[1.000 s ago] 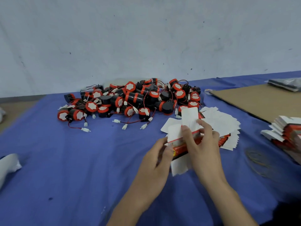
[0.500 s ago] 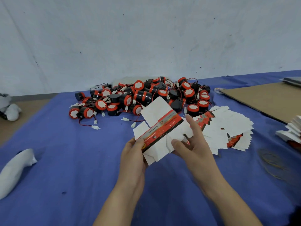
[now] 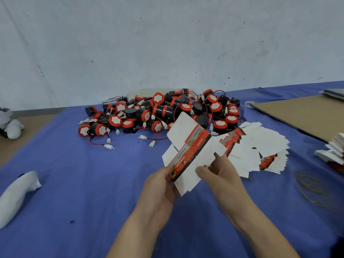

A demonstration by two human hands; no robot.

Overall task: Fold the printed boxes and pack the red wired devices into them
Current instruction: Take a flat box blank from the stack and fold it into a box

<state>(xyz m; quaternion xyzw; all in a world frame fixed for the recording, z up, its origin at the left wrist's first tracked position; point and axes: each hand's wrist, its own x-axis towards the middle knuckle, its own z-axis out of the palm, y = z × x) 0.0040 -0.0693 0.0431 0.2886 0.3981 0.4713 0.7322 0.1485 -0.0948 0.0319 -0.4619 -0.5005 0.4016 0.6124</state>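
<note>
you're early in the job, by the look of it. your left hand [image 3: 160, 189] pinches the near end of one flat box blank [image 3: 188, 151], thumb on the printed red band, fingers behind; your right hand [image 3: 221, 174] grips its lower right edge, thumb on the white face, fingers tucked behind the card. so both hands are closed on that one blank, held up off the blue cloth [image 3: 74, 183] and tilted, far flap pointing toward the pile. it's unfolded: no sides stood up, no flaps tucked, so i'd call this the start of forming one box. the devices [image 3: 160, 110] sit in a loose heap at the back of the cloth, wires and white plugs trailing out in front, none in your hands and none in a box that i can see. the stack of blanks [image 3: 260, 146] lies fanned just right of the held one, and it looks thick, so plenty left to fold. at the far right edge there's a stack of what may be folded boxes [image 3: 335, 151], but it's cut off by the frame and i can't tell if they're formed or filled. left to do: square this blank, close one end, drop a device in with its wire, close up, then repeat for the heap. watch the wires; they look tangled and one pull could drag several.
</note>
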